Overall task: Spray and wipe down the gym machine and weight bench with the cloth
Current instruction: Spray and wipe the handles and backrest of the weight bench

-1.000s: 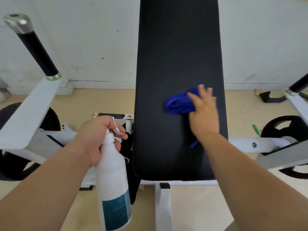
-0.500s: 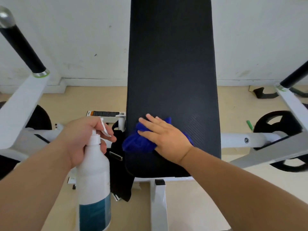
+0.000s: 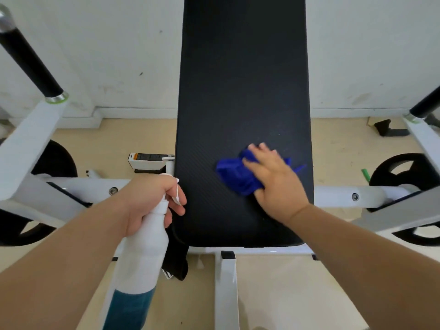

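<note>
A long black bench pad (image 3: 242, 91) runs up the middle of the view on a white machine frame (image 3: 226, 289). My right hand (image 3: 276, 182) presses a crumpled blue cloth (image 3: 234, 176) flat against the pad's lower right part, fingers spread over the cloth. My left hand (image 3: 150, 201) grips the neck of a white spray bottle (image 3: 140, 258) with a teal label, held upright just left of the pad's near corner, one finger by the trigger.
White machine arms with black handles rise at the left (image 3: 28, 60) and right (image 3: 426, 103). Black weight plates sit at the left (image 3: 54, 163) and right (image 3: 404, 170). A black strap (image 3: 176, 265) hangs under the pad's near left corner. Beige floor and a white wall lie behind.
My right hand has swept the blue cloth from the pad's lower left edge across to its right side. The left hand with the bottle has stayed about where it was.
</note>
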